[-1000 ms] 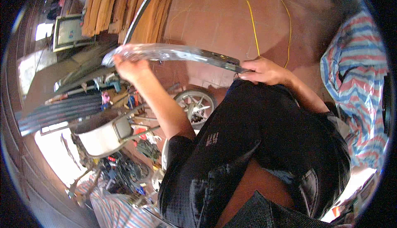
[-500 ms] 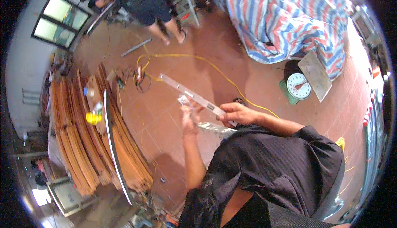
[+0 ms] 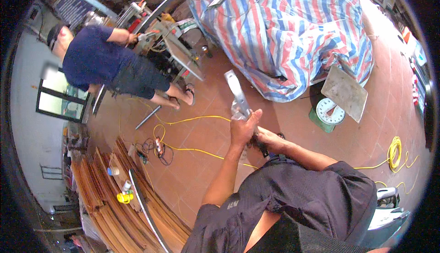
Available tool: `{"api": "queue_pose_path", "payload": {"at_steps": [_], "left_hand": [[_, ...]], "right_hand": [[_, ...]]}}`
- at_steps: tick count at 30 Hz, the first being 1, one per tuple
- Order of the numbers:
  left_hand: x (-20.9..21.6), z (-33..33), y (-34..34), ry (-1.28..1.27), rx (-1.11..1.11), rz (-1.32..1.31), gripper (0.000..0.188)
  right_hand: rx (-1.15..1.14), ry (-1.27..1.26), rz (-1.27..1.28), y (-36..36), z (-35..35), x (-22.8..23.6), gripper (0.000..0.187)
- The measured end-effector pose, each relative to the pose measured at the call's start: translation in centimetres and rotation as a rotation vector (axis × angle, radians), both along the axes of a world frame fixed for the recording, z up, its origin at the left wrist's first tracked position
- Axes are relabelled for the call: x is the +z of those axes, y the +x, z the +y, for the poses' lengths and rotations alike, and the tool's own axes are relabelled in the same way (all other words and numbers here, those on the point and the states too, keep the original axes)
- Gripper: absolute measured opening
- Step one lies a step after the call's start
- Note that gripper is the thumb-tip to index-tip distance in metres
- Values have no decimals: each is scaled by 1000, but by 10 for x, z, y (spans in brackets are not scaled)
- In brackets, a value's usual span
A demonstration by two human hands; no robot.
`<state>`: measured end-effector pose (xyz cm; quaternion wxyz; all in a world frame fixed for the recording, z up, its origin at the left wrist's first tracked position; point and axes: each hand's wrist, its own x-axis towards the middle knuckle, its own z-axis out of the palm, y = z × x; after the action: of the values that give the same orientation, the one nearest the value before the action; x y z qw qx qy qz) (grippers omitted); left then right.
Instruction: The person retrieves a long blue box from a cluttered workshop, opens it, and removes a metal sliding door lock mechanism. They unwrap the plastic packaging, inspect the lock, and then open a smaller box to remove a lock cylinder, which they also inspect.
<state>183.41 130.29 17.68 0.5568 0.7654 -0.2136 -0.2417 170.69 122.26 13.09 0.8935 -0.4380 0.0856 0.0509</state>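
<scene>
My left hand grips a long flat metal strip wrapped in clear plastic, about halfway along it. The strip points up and away from me over the red tiled floor. My right hand holds the strip's near end, which looks dark, just below and right of my left hand. Both forearms rise from my dark shirt at the lower middle.
Another person in a dark blue shirt bends at a metal work stand at upper left. A striped tarpaulin covers a heap ahead. A dial scale, yellow cables and curved wooden strips lie on the floor.
The view has swung round the room. The strip has turned from lying crosswise in front of me to pointing upward and away, with my two hands now close together near its lower end.
</scene>
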Motion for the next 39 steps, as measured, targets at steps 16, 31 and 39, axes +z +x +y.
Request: {"api": "queue_pose_path", "payload": {"at_steps": [16, 31, 39], "left_hand": [[25, -333, 436, 579, -170, -832, 88], [-37, -606, 758, 888, -362, -735, 112], [19, -595, 763, 857, -512, -692, 95]], "right_hand": [[-823, -1085, 748, -25, -288, -65, 39], [-949, -664, 1889, 60, -135, -138, 49], [-993, -436, 1529, 78, -187, -118, 36]]}}
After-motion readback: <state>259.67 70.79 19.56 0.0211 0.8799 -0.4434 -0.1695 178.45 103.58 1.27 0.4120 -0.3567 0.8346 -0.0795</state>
